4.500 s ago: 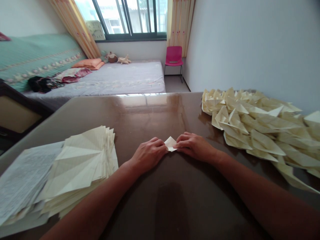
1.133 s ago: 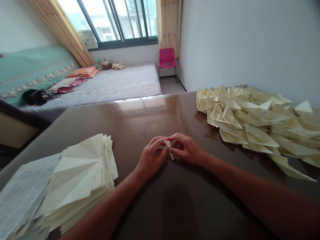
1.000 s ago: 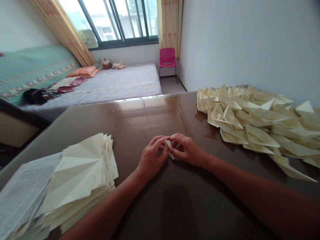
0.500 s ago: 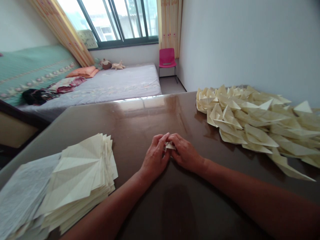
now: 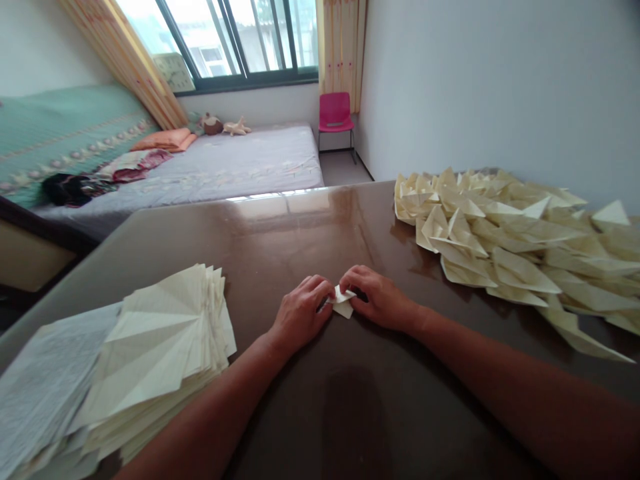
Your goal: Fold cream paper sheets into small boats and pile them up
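folded paper (image 5: 343,309): the small cream piece lay low at the desk, between the left grip (image 5: 303,308) and the right grip (image 5: 376,298), touching both, one blunt corner pointing back toward the person.
left grip: its curled fingers and thumb were closed on the paper's left end.
right grip: it was closed on the paper's right end, the fingertips bent down onto its upper part; the exact thumb contact was hidden.
desk (image 5: 295,413): its brown, glossy top spread under and around both grips.
creased sheets (image 5: 155,340): a thick cream stack sat to the left of the left grip, well apart from it, fold lines fanning across the top sheet.
printed sheets (image 5: 55,353): these grey papers lay farther left of the left grip, partly under the creased stack.
folded pieces (image 5: 505,233): a large cream heap rose beyond and to the right of the right grip, near the wall (image 5: 490,87).
bed (image 5: 260,157): it stood past the desk, ahead and left of the grips.
pink chair (image 5: 335,112): it stood far ahead of the grips, beside the bed.
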A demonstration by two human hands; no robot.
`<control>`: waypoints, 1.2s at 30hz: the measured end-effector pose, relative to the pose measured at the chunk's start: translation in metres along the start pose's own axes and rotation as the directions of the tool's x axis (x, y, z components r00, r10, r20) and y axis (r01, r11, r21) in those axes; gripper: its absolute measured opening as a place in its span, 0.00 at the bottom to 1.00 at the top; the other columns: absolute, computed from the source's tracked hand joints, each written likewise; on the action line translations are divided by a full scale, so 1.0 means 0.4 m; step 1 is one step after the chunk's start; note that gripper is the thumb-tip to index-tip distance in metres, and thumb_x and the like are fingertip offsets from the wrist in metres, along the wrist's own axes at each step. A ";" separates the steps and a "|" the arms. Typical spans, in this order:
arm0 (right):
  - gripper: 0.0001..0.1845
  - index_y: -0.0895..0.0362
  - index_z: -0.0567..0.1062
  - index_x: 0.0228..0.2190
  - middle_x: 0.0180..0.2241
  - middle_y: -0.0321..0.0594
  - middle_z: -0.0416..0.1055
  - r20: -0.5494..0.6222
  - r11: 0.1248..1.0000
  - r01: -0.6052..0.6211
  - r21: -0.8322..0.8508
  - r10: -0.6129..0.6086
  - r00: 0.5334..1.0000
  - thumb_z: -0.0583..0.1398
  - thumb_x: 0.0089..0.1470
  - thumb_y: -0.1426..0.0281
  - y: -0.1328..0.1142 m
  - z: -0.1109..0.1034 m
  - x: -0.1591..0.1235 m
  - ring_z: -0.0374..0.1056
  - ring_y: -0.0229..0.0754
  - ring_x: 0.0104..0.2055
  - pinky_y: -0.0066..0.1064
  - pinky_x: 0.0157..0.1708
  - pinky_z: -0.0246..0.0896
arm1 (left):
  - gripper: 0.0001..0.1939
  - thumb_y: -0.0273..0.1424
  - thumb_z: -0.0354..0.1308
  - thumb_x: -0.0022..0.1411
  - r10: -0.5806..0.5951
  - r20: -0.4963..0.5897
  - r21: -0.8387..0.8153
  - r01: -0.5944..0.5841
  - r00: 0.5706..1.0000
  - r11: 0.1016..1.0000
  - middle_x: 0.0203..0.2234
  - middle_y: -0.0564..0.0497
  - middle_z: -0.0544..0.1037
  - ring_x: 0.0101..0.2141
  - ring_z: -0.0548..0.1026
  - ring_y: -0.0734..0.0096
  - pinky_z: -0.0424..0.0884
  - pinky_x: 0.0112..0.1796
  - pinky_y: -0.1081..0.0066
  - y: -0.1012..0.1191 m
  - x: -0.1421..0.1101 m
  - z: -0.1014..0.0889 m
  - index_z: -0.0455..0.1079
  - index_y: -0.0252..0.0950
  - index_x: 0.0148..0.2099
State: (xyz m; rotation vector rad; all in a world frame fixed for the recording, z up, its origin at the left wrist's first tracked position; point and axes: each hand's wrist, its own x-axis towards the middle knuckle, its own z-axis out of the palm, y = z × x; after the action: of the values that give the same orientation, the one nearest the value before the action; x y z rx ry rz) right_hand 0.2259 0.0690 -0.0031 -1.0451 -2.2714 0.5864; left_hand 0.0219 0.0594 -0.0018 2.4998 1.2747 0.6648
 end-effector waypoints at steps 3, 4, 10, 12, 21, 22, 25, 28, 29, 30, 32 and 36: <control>0.09 0.55 0.72 0.35 0.35 0.38 0.68 0.045 1.000 0.024 0.015 -0.024 0.999 0.58 0.50 0.77 0.002 -0.019 0.001 0.64 0.39 0.40 0.31 0.41 0.60 | 0.08 0.30 0.48 0.65 0.124 0.026 0.067 -0.125 0.992 0.990 0.38 0.50 0.74 0.40 0.70 0.71 0.68 0.40 0.72 -0.002 -0.007 -0.012 0.69 0.40 0.41; 0.10 0.55 0.72 0.36 0.37 0.39 0.69 0.047 0.999 0.032 0.001 -0.032 0.998 0.58 0.50 0.77 0.000 -0.025 0.001 0.64 0.40 0.41 0.31 0.42 0.60 | 0.09 0.30 0.48 0.66 0.159 0.038 0.097 -0.162 0.986 0.982 0.38 0.50 0.74 0.39 0.70 0.71 0.69 0.40 0.72 -0.002 -0.009 -0.015 0.70 0.40 0.41; 0.09 0.53 0.75 0.37 0.40 0.40 0.72 0.161 0.975 0.155 -0.162 -0.129 0.979 0.57 0.54 0.74 -0.009 -0.061 -0.002 0.65 0.40 0.43 0.33 0.45 0.59 | 0.11 0.29 0.47 0.68 0.301 0.086 0.215 -0.313 0.950 0.925 0.40 0.48 0.75 0.40 0.70 0.67 0.70 0.40 0.70 0.005 -0.011 -0.023 0.70 0.37 0.45; 0.09 0.54 0.75 0.36 0.40 0.39 0.73 0.216 0.969 0.181 -0.167 -0.143 0.966 0.57 0.55 0.74 -0.002 -0.070 -0.002 0.66 0.39 0.42 0.32 0.44 0.59 | 0.11 0.29 0.47 0.68 0.330 0.097 0.211 -0.343 0.939 0.915 0.41 0.47 0.75 0.42 0.70 0.66 0.71 0.41 0.68 0.006 -0.011 -0.024 0.70 0.36 0.45; 0.09 0.51 0.78 0.35 0.40 0.36 0.74 0.274 0.956 0.195 -0.220 -0.131 0.953 0.57 0.57 0.66 -0.002 -0.085 -0.003 0.66 0.40 0.42 0.33 0.44 0.58 | 0.12 0.30 0.46 0.68 0.335 0.223 0.146 -0.371 0.916 0.917 0.40 0.47 0.75 0.43 0.71 0.68 0.72 0.44 0.68 0.006 -0.005 -0.040 0.70 0.37 0.46; 0.10 0.52 0.78 0.34 0.39 0.37 0.74 0.261 0.962 0.171 -0.212 -0.113 0.959 0.57 0.58 0.65 -0.004 -0.081 -0.004 0.66 0.40 0.41 0.33 0.43 0.58 | 0.13 0.31 0.46 0.68 0.332 0.228 0.149 -0.370 0.915 0.917 0.40 0.47 0.75 0.43 0.71 0.68 0.72 0.44 0.68 0.007 -0.006 -0.042 0.70 0.37 0.46; 0.13 0.53 0.77 0.34 0.39 0.38 0.73 0.211 0.983 0.066 -0.170 -0.029 0.977 0.56 0.59 0.61 -0.001 -0.062 -0.006 0.67 0.39 0.41 0.30 0.40 0.59 | 0.13 0.33 0.45 0.69 0.339 0.249 0.178 -0.387 0.907 0.905 0.40 0.48 0.75 0.43 0.71 0.67 0.71 0.44 0.67 0.013 -0.009 -0.052 0.70 0.40 0.48; 0.10 0.51 0.77 0.37 0.39 0.36 0.71 0.191 0.992 -0.037 -0.122 0.060 0.980 0.59 0.56 0.60 0.010 -0.048 -0.008 0.67 0.37 0.38 0.28 0.37 0.59 | 0.13 0.34 0.46 0.68 0.324 0.293 0.205 -0.390 0.899 0.897 0.42 0.49 0.75 0.44 0.71 0.67 0.71 0.45 0.66 0.028 -0.012 -0.063 0.68 0.42 0.50; 0.10 0.50 0.76 0.38 0.40 0.36 0.71 0.190 0.992 -0.057 -0.116 0.078 0.979 0.60 0.56 0.61 0.011 -0.046 -0.008 0.67 0.37 0.38 0.27 0.36 0.59 | 0.14 0.34 0.46 0.68 0.307 0.310 0.218 -0.381 0.900 0.898 0.42 0.49 0.75 0.44 0.70 0.66 0.70 0.45 0.65 0.035 -0.013 -0.065 0.68 0.43 0.51; 0.10 0.49 0.76 0.39 0.40 0.35 0.70 0.187 0.991 -0.067 -0.120 0.089 0.978 0.60 0.55 0.61 0.010 -0.046 -0.008 0.67 0.37 0.38 0.27 0.36 0.59 | 0.13 0.34 0.46 0.68 0.284 0.325 0.234 -0.368 0.902 0.900 0.42 0.49 0.74 0.44 0.70 0.66 0.70 0.45 0.65 0.042 -0.013 -0.067 0.68 0.43 0.51; 0.10 0.49 0.75 0.40 0.40 0.35 0.70 0.186 0.985 -0.060 -0.165 0.090 0.978 0.60 0.55 0.63 -0.003 -0.049 -0.007 0.67 0.37 0.39 0.27 0.36 0.58 | 0.13 0.33 0.46 0.68 0.244 0.351 0.263 -0.345 0.904 0.901 0.42 0.48 0.74 0.45 0.70 0.65 0.69 0.46 0.64 0.057 -0.012 -0.068 0.69 0.41 0.49; 0.08 0.53 0.76 0.36 0.38 0.39 0.72 0.255 0.908 0.067 -0.413 0.045 0.966 0.57 0.59 0.68 -0.062 -0.049 -0.013 0.66 0.42 0.41 0.31 0.37 0.58 | 0.12 0.32 0.46 0.68 0.212 0.374 0.283 -0.330 0.903 0.901 0.40 0.48 0.73 0.45 0.69 0.64 0.68 0.46 0.63 0.073 -0.011 -0.067 0.69 0.38 0.47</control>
State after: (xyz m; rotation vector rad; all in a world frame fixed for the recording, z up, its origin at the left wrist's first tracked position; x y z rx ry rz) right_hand 0.2282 0.0528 0.0247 -1.2106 -2.7121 0.2380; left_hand 0.0263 0.0394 0.0325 2.9464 0.9855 0.0501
